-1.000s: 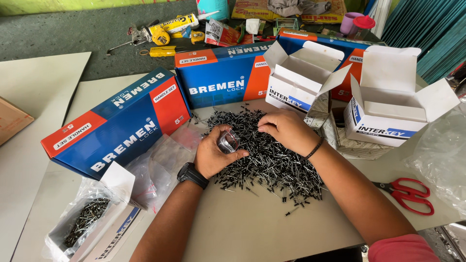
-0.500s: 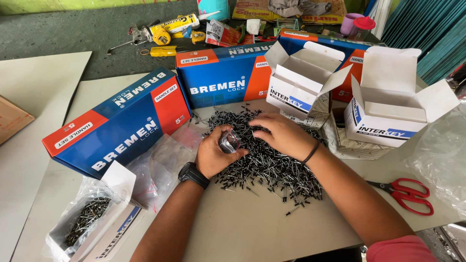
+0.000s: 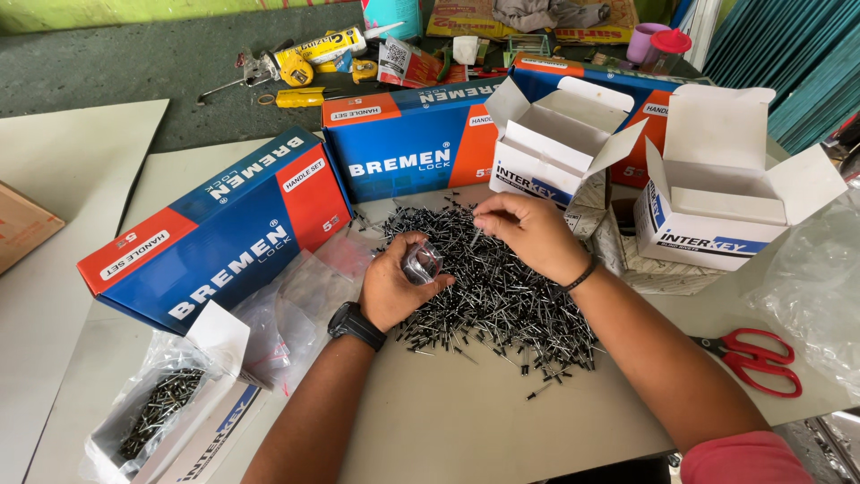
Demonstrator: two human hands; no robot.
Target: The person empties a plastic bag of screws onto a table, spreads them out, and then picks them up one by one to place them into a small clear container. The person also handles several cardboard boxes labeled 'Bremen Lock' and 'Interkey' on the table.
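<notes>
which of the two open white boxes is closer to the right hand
The open white box just beyond the right hand, by the blue boxes. The other open white box stands farther off to the right, past crumpled paper.

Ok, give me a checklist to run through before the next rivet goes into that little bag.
1. Left hand holds the small clear bag: ok.
2. Bag mouth open: cannot tell.
3. Right hand fingertips pinched over the rivet pile: ok.
4. One rivet actually in the right grip: cannot tell.
5. Pile within both hands' reach: ok.
6. Red scissors lying apart from the pile: ok.
</notes>
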